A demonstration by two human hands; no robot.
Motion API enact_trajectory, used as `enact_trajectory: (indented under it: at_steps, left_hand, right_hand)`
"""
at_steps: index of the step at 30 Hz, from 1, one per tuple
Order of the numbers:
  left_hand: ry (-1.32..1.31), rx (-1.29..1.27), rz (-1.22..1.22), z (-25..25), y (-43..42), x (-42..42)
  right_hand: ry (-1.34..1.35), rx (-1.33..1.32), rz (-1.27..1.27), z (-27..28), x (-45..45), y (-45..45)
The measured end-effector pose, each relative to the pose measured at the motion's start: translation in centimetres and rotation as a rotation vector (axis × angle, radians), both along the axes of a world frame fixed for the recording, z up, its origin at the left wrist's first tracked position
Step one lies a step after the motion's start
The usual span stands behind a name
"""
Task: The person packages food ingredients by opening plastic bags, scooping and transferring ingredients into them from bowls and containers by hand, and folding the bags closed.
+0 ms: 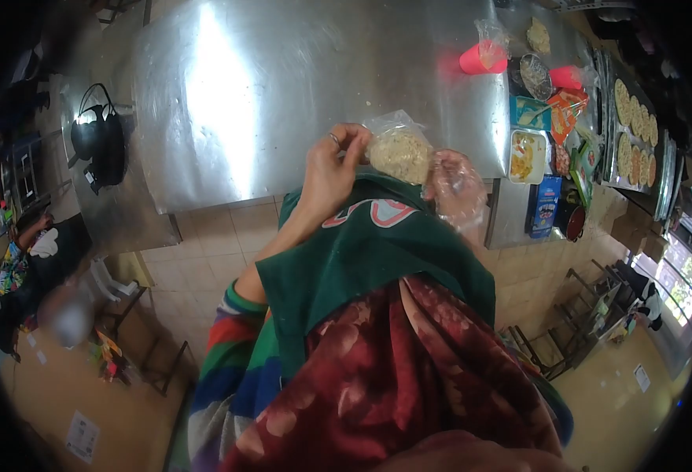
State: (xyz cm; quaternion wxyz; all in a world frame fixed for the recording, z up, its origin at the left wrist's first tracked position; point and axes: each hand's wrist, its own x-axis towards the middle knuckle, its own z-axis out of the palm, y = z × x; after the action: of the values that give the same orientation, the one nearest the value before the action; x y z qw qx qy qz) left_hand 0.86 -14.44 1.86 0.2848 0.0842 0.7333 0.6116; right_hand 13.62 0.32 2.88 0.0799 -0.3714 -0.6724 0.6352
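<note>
Close to my body, at the table's near edge, is a clear plastic bag [395,121] with a flat, pale, speckled round of dough [401,156] in it. My left hand [333,171], bare with a ring on one finger, pinches the bag's left side between thumb and fingers. On the other side, my right hand [458,189] wears a thin clear plastic glove. Its curled fingers grip the bag's right edge beside the dough, though the fingertips are partly hidden.
The steel table [307,86] reaches away ahead. To the right stand a pink cup [484,59], a white tub [528,156] of yellow food and a blue packet [545,206]. Trays [635,177] of round flat pieces are farther right. A black bag [106,141] lies left.
</note>
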Motion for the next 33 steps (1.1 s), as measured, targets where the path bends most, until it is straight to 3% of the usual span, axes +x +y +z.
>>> enact_trajectory:
  at_steps: [3,7,9,14,17,18,21,22,25,26,29,33]
  left_hand:
    - [0.18,-0.029,0.025,0.0,-0.3,0.6]
    - [0.003,0.063,0.035,0.9,0.1,-0.1]
    - [-0.005,0.073,0.048,1.1,-0.3,0.6]
    - [0.006,0.084,0.056,2.1,-0.2,-0.3]
    - [0.064,0.104,0.041,1.5,0.2,-1.9]
    - [0.091,0.101,0.04,2.2,0.3,-2.0]
    - [0.026,0.138,0.043,2.1,0.0,-1.7]
    - [0.033,0.133,0.017,2.0,-0.2,-1.7]
    - [-0.028,0.118,-0.001,1.1,-0.3,-1.5]
    - [-0.036,0.157,-0.012,-0.7,-0.2,-1.9]
    - [-0.113,0.24,0.001,-2.2,-0.5,-1.9]
    - [-0.253,0.309,0.047,-3.4,-1.0,-2.3]
  right_hand:
    - [-0.03,0.122,-0.013,1.6,-2.4,0.4]
    - [-0.094,0.257,0.006,1.3,-2.2,-0.1]
    - [-0.024,0.126,-0.063,0.5,-1.0,-0.2]
    - [0.092,0.204,-0.078,2.4,-2.2,-0.2]
    - [-0.067,0.232,0.014,2.2,-2.8,0.2]
    - [0.132,0.048,-0.107,1.9,-2.7,0.0]
    - [-0.022,0.149,0.053,1.3,-3.3,0.6]
    - [0.045,0.219,0.02,0.8,-3.0,0.7]
    - [0.115,0.087,0.06,0.2,-3.6,1.1]
    - [-0.014,-0.065,0.136,-0.3,-4.0,1.8]
    - [0.218,-0.311,0.224,-2.6,-3.6,2.6]
    - [0.137,-0.08,0.346,-3.9,-3.6,2.9]
